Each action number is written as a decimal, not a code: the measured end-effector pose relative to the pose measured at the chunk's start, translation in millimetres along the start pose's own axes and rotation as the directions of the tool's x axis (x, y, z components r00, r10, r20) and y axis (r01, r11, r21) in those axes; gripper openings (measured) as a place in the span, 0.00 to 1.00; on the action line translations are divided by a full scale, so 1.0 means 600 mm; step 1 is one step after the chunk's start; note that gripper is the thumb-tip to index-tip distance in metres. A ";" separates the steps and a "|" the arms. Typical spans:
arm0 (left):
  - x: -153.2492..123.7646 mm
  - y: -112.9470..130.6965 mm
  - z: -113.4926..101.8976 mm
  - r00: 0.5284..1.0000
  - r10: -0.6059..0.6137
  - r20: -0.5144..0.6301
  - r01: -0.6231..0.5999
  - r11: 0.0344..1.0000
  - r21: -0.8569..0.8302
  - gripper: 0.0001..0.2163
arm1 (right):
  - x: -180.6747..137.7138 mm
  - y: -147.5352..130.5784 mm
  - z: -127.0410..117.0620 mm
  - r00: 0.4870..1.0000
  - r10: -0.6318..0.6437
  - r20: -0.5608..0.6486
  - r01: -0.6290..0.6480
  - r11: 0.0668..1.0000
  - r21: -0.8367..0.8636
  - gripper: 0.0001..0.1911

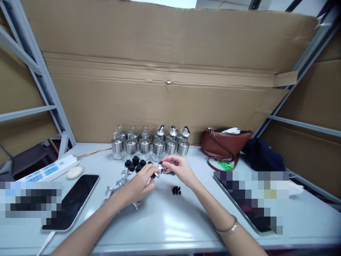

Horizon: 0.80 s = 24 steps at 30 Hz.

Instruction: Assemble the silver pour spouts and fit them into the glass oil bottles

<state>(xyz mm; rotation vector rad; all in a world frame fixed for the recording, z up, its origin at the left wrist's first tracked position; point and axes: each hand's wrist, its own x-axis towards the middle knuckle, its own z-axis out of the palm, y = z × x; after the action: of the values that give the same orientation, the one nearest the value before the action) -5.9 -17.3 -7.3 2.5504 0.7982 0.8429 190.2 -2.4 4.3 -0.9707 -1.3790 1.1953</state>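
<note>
Far L on the pale grey surface [149,234]: white power strip w/ blue sockets [50,170], smooth round white puck [75,172] just beside it, then a flat black slab-shaped device w/ pale rim [80,199], white cable [46,243] at its near end. Next, a pile of small silver-grey parts [124,174], partly hidden by L forearm; cluster of round stepped black stoppers [135,160] just behind. L hand [141,181], approx. centre: grip pinching a small silver-and-black part [155,175] btwn thumb & fingers, above the surface. Behind, two rows of clear glass bottles w/ brushed-metal bands [145,145]; three toward R end carry silver-and-black pour spouts [173,132]. Close to L hand's part, a small black-and-silver fitting [161,167]: R hand [181,169] has it in a fingertip pinch; too small to tell if the two pcs touch. Tiny black caps [176,190] bunched below R hand. Silver bracelet [229,227] on R forearm. Farther R: brown leather bag w/ strap [226,142], dark navy cloth [262,154], second flat dark device [239,208], partly pixelated.
</note>
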 end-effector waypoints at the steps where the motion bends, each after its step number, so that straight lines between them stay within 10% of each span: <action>1: 0.000 0.000 0.000 1.000 0.007 -0.007 -0.007 1.000 0.006 0.16 | 0.000 -0.001 0.001 1.000 0.004 -0.002 -0.004 1.000 0.012 0.16; 24: -0.003 0.007 0.016 0.983 0.147 -0.107 -0.137 0.986 0.097 0.15 | -0.013 -0.020 -0.004 0.987 0.100 0.123 -0.115 0.987 0.115 0.14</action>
<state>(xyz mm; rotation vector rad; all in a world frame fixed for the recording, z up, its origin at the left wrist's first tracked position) 0.9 -22.9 -13.6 2.6841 0.7077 1.0273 194.6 -11.8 14.6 -0.9107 -1.3413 1.4203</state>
